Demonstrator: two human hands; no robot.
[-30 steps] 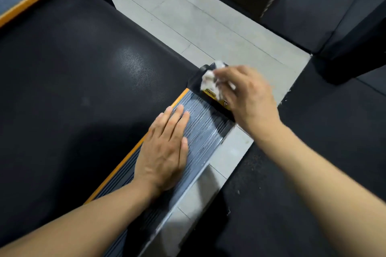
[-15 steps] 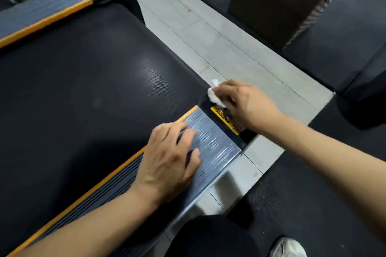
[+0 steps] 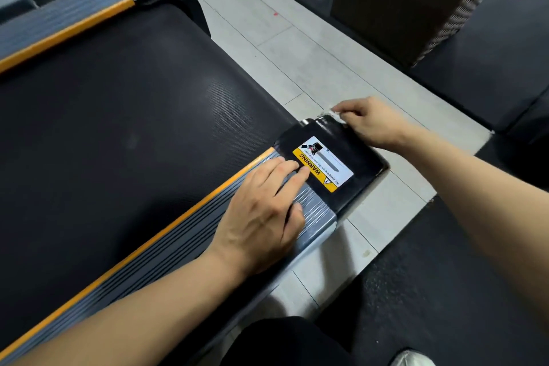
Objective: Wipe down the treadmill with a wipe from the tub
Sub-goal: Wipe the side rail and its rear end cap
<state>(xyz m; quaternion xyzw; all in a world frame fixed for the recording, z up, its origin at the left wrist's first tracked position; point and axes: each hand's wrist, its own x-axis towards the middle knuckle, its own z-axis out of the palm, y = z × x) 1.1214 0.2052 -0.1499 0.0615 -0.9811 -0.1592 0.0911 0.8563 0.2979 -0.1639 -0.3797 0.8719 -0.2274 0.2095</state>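
Note:
The treadmill's black belt (image 3: 118, 134) fills the left of the head view, with a grey ribbed side rail (image 3: 184, 244) edged in orange. A black end cap (image 3: 353, 154) with a yellow warning sticker closes the rail. My left hand (image 3: 261, 211) rests on the rail, fingers reaching the sticker's edge. My right hand (image 3: 371, 122) grips a crumpled white wipe (image 3: 334, 114) against the far corner of the end cap. Most of the wipe is hidden under my fingers. No tub is in view.
Pale floor tiles (image 3: 297, 62) run beside the treadmill. A dark wicker box (image 3: 416, 9) stands at the upper right on black rubber matting (image 3: 445, 291). My dark-clothed knee (image 3: 282, 342) and a light shoe tip (image 3: 413, 358) show at the bottom.
My right hand slid the wipe from the sticker to the end cap's far corner, uncovering the sticker. My left hand crept forward along the rail. The view shifted back and up.

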